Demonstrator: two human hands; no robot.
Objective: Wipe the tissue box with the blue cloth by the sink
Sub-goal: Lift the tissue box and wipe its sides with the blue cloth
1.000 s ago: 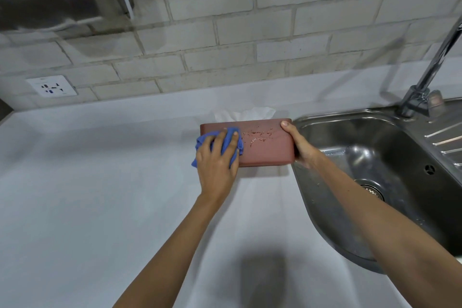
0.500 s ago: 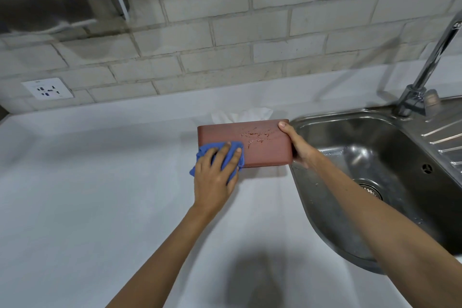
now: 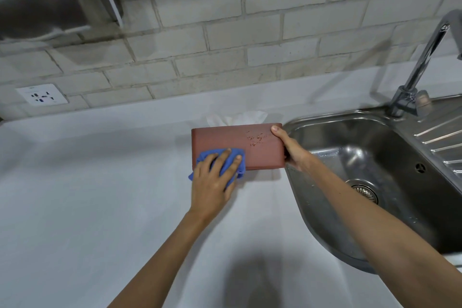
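A reddish-brown rectangular tissue box (image 3: 237, 145) stands on the white desk (image 3: 100, 195) at its right edge, just beside the rim of the stainless steel sink (image 3: 375, 182). White tissue (image 3: 237, 117) sticks up behind its top. The left hand (image 3: 212, 182) lies fingers spread over a crumpled blue cloth (image 3: 217, 160), pressing it against the box's lower left corner. The right hand (image 3: 287, 150) grips the box's right end, thumb on the front face near a patch of small specks (image 3: 256, 137).
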